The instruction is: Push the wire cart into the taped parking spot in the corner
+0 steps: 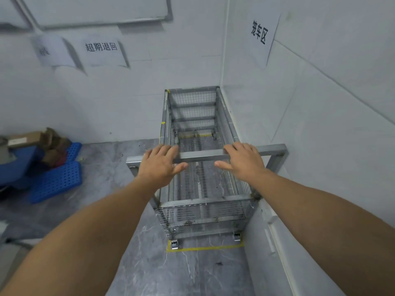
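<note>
My left hand (pixel 159 162) and right hand (pixel 242 160) lay flat and open on the handle bar (pixel 201 156), gripping nothing. The wire cart (pixel 205 201), seemingly light and rigid, stood in the corner inside the yellow tape (pixel 210 248).

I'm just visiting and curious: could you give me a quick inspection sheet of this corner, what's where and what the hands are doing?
Surface: grey marbled floor, bare near the cart.
Job's things: silver wire-mesh cart in the corner, front wheels at the yellow floor tape.
Clutter: blue perforated plastic pallets and brown cardboard boxes at left.
Hands: left hand and right hand rest open on the cart's handle bar.
Cables: nothing seen.
Surroundings: white tiled walls with paper signs.
</note>
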